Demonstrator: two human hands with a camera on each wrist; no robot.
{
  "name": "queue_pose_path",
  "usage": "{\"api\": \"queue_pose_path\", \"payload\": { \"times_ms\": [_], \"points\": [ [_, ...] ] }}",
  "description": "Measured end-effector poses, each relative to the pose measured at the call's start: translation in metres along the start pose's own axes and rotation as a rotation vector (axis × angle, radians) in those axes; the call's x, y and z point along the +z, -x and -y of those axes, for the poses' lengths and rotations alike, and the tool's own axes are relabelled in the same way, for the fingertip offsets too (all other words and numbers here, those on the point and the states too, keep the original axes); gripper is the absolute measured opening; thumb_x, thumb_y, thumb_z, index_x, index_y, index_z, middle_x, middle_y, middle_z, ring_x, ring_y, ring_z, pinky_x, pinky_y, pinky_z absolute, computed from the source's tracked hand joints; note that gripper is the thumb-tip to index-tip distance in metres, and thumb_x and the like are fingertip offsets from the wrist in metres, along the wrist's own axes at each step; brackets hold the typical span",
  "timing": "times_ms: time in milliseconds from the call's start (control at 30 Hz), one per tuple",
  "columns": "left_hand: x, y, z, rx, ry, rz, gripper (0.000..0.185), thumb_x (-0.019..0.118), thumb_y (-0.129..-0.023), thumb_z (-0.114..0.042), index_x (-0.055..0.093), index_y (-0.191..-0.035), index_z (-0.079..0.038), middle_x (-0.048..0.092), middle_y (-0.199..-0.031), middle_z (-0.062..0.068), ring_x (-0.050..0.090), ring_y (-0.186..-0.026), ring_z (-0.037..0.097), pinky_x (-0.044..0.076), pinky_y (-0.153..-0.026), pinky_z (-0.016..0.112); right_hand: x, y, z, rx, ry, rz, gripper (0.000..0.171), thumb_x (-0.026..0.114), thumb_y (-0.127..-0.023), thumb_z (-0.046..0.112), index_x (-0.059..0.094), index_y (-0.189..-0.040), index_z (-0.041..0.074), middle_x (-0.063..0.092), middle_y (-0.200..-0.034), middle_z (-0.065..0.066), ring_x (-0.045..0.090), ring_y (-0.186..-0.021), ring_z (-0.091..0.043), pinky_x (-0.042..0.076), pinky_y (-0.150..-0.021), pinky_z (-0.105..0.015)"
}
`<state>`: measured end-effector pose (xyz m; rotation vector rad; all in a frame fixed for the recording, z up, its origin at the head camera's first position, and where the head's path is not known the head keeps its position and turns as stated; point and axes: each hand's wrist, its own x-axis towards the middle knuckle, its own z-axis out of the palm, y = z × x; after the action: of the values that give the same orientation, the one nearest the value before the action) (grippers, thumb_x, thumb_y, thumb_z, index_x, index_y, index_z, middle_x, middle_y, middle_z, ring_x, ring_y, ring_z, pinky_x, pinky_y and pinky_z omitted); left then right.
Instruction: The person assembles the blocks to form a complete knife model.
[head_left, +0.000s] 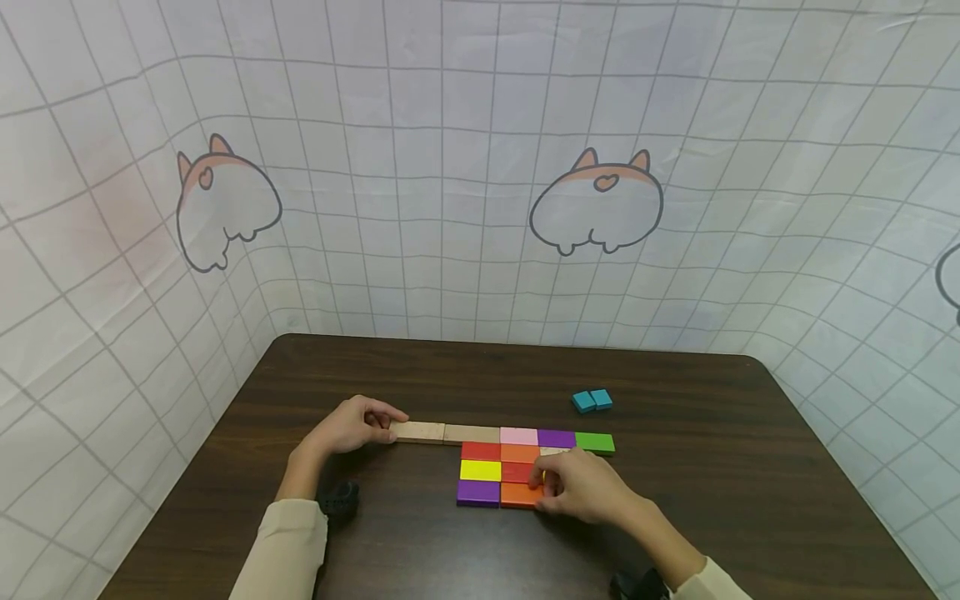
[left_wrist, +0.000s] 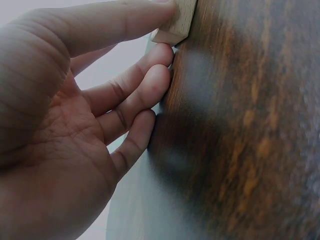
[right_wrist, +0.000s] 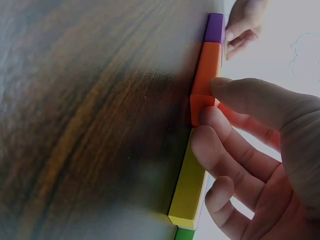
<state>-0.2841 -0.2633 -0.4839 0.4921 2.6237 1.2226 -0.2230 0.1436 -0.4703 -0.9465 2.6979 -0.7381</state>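
Observation:
Flat coloured blocks lie edge to edge on a dark table. My left hand (head_left: 354,426) is at the left end of the back row, its thumb and index finger pinching a plain wooden block (head_left: 418,431). In the left wrist view the thumb lies along that wooden block (left_wrist: 182,20), the other fingertips touching the tabletop. My right hand (head_left: 588,487) holds the right end of an orange block (head_left: 519,495) in the front row. The thumb rests on this orange block (right_wrist: 206,67) in the right wrist view; the index finger is partly hidden behind it.
A second wooden block (head_left: 471,435), a pink block (head_left: 518,436), a purple block (head_left: 557,438) and a green block (head_left: 595,443) continue the back row. A yellow block (right_wrist: 187,190) is beside my right fingers. Two blue blocks (head_left: 592,401) lie apart behind. A white grid-patterned curtain (head_left: 420,208) surrounds the table.

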Motion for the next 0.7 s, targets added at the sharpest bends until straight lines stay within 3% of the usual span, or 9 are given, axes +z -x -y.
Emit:
{"api": "queue_pose_path", "payload": {
  "times_ms": [267, 700],
  "points": [
    [-0.0006, -0.0006, 0.0010, 0.018, 0.003, 0.004, 0.024, 0.080, -0.090, -0.008, 0.079, -0.115, -0.009, 0.065, -0.086, 0.002, 0.057, -0.077, 0.022, 0.048, -0.067, 0.034, -0.0022, 0.0007, -0.0007, -0.030, -0.028, 0.012, 0.018, 0.086, -0.085, 0.022, 0.072, -0.095, 0.020, 0.056, -0.071, 0.017, 0.052, -0.065, -0.003, 0.046, -0.062, -0.027],
    [0.0001, 0.0013, -0.0006, -0.005, -0.006, -0.010, 0.024, 0.080, -0.091, -0.009, 0.079, -0.114, -0.010, 0.065, -0.087, 0.002, 0.056, -0.075, 0.020, 0.047, -0.066, 0.032, -0.0067, 0.0002, -0.0086, -0.065, -0.087, 0.079, 0.016, 0.084, -0.087, 0.017, 0.073, -0.099, 0.018, 0.059, -0.075, 0.016, 0.055, -0.067, -0.003, 0.049, -0.064, -0.025]
  ]
}}
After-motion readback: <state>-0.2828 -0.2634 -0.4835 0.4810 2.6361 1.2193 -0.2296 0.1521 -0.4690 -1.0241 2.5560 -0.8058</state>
